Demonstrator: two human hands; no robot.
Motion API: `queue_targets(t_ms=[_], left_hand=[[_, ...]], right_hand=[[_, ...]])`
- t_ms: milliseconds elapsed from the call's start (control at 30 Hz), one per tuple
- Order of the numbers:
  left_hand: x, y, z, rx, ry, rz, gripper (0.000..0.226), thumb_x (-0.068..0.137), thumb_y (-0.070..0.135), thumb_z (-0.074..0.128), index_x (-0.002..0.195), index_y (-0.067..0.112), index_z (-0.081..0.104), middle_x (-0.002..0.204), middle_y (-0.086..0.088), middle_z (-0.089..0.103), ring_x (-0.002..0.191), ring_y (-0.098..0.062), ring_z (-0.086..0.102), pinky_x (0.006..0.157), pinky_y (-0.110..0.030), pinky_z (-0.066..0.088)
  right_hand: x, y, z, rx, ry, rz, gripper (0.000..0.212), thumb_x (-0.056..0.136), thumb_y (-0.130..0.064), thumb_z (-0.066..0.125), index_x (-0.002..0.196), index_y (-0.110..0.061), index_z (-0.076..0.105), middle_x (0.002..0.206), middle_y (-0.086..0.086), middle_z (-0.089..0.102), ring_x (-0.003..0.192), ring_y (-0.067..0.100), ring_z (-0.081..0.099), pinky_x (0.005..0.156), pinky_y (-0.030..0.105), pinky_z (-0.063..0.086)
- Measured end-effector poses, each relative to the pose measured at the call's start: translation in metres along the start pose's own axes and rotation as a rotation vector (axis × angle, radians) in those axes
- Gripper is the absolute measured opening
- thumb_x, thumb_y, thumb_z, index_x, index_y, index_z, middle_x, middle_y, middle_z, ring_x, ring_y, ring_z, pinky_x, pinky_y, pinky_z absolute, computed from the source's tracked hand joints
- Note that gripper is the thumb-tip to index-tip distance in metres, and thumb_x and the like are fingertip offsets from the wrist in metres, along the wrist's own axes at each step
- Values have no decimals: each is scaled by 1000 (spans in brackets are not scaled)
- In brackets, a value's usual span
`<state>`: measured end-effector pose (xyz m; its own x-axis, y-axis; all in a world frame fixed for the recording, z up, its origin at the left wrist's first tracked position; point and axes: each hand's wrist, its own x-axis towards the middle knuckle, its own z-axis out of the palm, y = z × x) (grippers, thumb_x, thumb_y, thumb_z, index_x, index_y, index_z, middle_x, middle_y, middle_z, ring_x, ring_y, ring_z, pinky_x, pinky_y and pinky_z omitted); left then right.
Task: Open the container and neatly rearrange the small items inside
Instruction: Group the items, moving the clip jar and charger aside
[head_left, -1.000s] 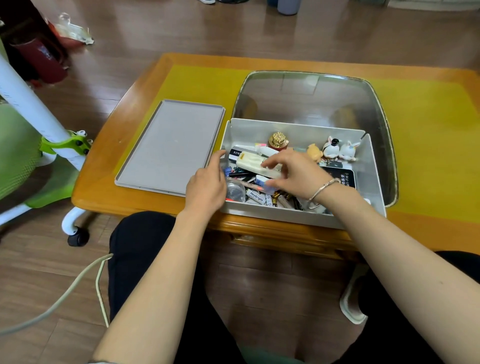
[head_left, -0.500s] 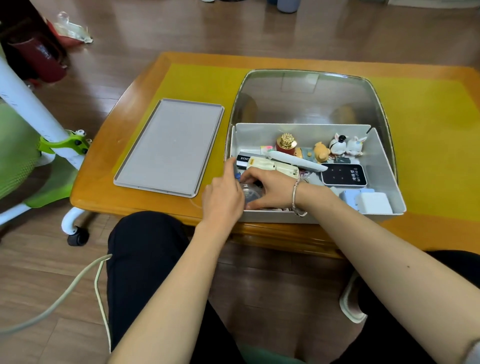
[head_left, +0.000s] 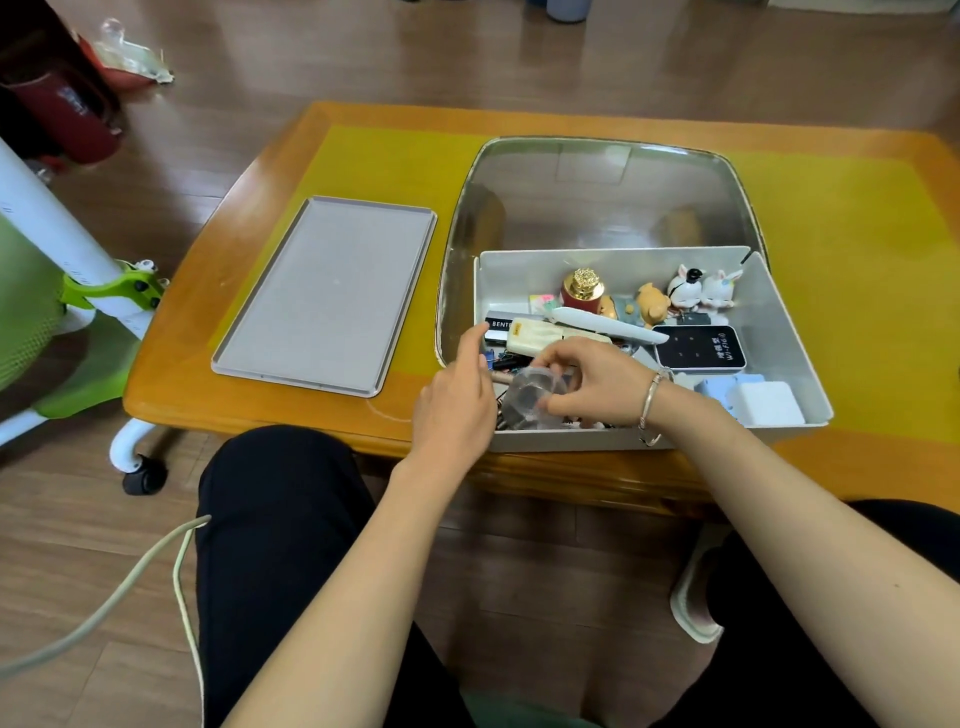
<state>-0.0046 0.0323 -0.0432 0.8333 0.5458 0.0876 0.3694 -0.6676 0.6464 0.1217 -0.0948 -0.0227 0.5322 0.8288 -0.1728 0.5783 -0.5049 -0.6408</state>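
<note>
Fingers (head_left: 558, 358) of the right hand (head_left: 597, 382) curl around a small clear jar (head_left: 532, 397) at the near-left corner of the open grey container (head_left: 779, 332); the left hand (head_left: 457, 400) rests beside it, fingers loosely apart, gripping nothing. Inside lie a gold-capped red bottle (head_left: 583, 291), 3 small figurines (head_left: 685, 293), a white pen-shaped device (head_left: 608, 325), a black card (head_left: 698, 348) with partly legible writing, and white blocks (head_left: 763, 402). The container's lid (head_left: 327, 293) lies to the left on the wooden counter (head_left: 249, 405), which stands on plank flooring. A black box (head_left: 501, 325) reads "BENT".

Wooden low table (head_left: 249, 400) on brown plank floor (head_left: 519, 62), green-and-white wheeled chair (head_left: 62, 322) at left
</note>
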Motion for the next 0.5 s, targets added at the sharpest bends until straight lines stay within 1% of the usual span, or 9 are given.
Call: queue_targets(t_ms=[33,67,100,133,200,300,367,467,500], left_hand=[[0,0,0,-69,-24,-7,43,104,28,30,147,25,26,109,-4,64,90,-17,59,69,-26,43],[0,1,0,-131,-34,-18,45,103,30,32,147,26,25,128,-2,55,110,-17,52,84,-24,40],[0,1,0,-146,-1,-15,46,103,33,34,148,25,25,139,1,46,123,-16,41,94,-24,31],[2,3,-1,-105,61,-3,47,102,37,35,147,24,29,142,2,42,127,-15,33,96,-24,25],[4,11,-4,-14,152,23,49,98,50,32,138,23,43,135,4,49,124,-14,34,94,-26,22],[10,26,-7,33,60,71,60,91,67,29,126,26,55,111,11,62,113,-12,41,86,-30,21],[12,35,-4,38,6,94,64,86,72,35,124,26,56,100,10,59,104,-12,44,84,-32,26],[15,37,1,-149,-61,75,59,82,65,54,123,21,53,106,10,60,101,-11,53,88,-34,45],[15,36,2,-224,-56,69,60,81,60,60,126,20,51,111,10,59,102,-9,54,87,-27,48]], right_hand=[[-4,2,-3,17,24,-1,27,71,-23,75,94,-24,59,86,-8,56,66,3,51,61,20,42],[-8,3,-5,64,60,1,27,71,-20,75,93,-23,60,88,-8,56,65,3,54,61,20,44],[-13,4,-8,139,108,-1,29,71,-15,75,94,-21,59,91,-8,57,66,4,57,62,21,48],[-17,4,-10,215,168,-11,33,71,-10,76,96,-19,56,95,-7,57,69,6,61,64,22,52],[-25,3,-12,296,303,-39,40,70,-4,77,97,-18,50,98,-7,60,75,4,65,62,21,55],[-29,-4,-8,350,444,-76,44,72,-3,77,98,-20,47,98,-4,62,80,-2,65,57,12,52],[-29,-9,-3,341,517,-111,40,75,-5,75,102,-16,48,103,-4,61,85,-4,65,60,8,51],[-28,-10,0,358,487,-169,41,77,7,66,110,-9,48,110,-6,57,96,2,64,74,7,50],[-28,-9,0,373,424,-187,46,76,14,60,114,-6,47,111,-10,56,100,-1,62,80,9,50]])
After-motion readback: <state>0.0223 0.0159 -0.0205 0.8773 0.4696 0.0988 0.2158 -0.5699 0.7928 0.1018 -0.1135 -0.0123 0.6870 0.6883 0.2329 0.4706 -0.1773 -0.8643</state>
